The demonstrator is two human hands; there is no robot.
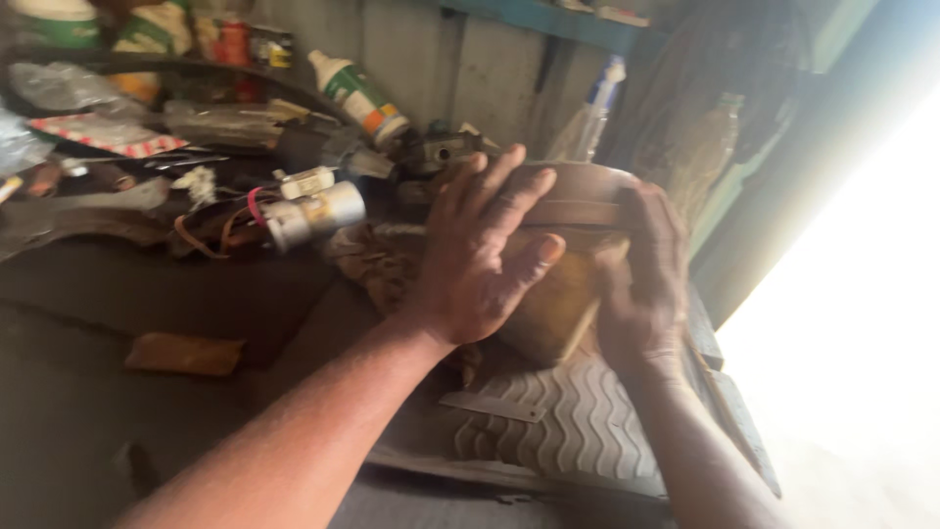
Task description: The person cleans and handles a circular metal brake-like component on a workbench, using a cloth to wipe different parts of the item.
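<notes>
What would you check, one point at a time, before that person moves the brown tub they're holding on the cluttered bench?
1. Left hand flat on the brown tub: ok.
2. Right hand on the tub's far side: ok.
3. Grip firmness: cannot tell.
4. Tub's contents: cannot tell, hidden by hands.
5. Ribbed mat beneath the tub, free of clutter: ok.
6. Space to the left: not ok, silver motor part and bottle close by.
</notes>
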